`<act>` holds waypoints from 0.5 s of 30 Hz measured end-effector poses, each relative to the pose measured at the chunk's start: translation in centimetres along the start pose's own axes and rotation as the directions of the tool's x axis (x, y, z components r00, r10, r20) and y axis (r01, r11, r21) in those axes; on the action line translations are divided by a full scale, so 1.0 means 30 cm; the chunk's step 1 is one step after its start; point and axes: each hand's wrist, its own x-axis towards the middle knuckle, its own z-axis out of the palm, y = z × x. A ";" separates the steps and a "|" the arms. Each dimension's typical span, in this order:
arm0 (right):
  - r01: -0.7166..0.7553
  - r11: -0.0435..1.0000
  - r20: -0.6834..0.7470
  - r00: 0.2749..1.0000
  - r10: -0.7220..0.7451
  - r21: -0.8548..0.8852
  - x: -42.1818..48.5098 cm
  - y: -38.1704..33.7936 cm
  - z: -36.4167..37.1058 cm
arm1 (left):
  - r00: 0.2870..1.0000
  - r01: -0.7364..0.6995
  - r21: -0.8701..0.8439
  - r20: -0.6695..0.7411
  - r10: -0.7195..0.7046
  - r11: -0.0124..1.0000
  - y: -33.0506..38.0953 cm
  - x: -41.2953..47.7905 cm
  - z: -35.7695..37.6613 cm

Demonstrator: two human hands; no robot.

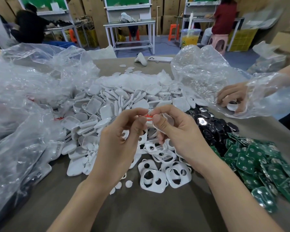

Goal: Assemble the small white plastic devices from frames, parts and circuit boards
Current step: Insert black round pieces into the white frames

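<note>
L fingers [133, 113] + R fingers [158, 120] pinch white part [149, 118] | frames [157, 180] below | PCBs [258, 166] R | bags [23, 101] L

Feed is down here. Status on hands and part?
Left hand and right hand both pinching red-marked white part, above the frame pile. Another person's gloved hand far right, apart.

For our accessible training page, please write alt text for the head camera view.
The left hand and right hand pinch a small white part with a red strip, above a pile of white frames. White shells are heaped behind, green circuit boards lie at the right.
</note>
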 end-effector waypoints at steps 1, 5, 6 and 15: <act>0.003 1.000 -0.001 1.000 -0.003 0.001 0.000 -0.002 0.001 | 1.000 -0.002 0.002 0.003 0.002 1.000 0.001 -0.001 -0.002; 0.023 1.000 -0.009 1.000 -0.023 -0.012 -0.001 -0.007 0.002 | 1.000 0.012 -0.008 0.010 -0.012 1.000 0.004 -0.002 -0.007; 0.030 0.999 -0.015 0.999 -0.030 -0.021 -0.001 -0.007 0.002 | 1.000 0.017 -0.011 0.008 -0.017 1.000 0.005 -0.001 -0.006; 0.068 0.996 -0.015 0.998 -0.069 -0.059 0.000 0.000 -0.001 | 0.999 0.049 -0.038 0.018 -0.048 0.998 0.016 0.002 -0.007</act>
